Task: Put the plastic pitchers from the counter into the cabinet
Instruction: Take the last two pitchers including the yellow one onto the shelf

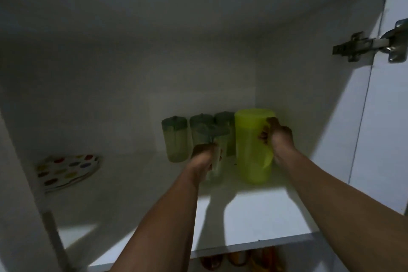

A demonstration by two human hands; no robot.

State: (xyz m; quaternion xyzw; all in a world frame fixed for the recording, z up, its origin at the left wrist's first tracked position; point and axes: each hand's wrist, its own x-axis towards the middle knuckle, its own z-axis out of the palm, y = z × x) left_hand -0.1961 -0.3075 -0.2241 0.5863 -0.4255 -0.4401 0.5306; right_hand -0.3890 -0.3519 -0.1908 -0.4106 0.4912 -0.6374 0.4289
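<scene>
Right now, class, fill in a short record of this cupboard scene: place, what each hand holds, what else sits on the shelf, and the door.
place: inside a white cabinet, on its shelf
right hand: grips the handle of the yellow-green pitcher, upright on the shelf
left hand: grips a pale green pitcher, partly hidden
behind: three more pale green pitchers
far left: spotted plates
door: open, hinge at the right

Pitchers (199, 137) stand on the shelf (254, 221), plates (68, 170) far left.
</scene>
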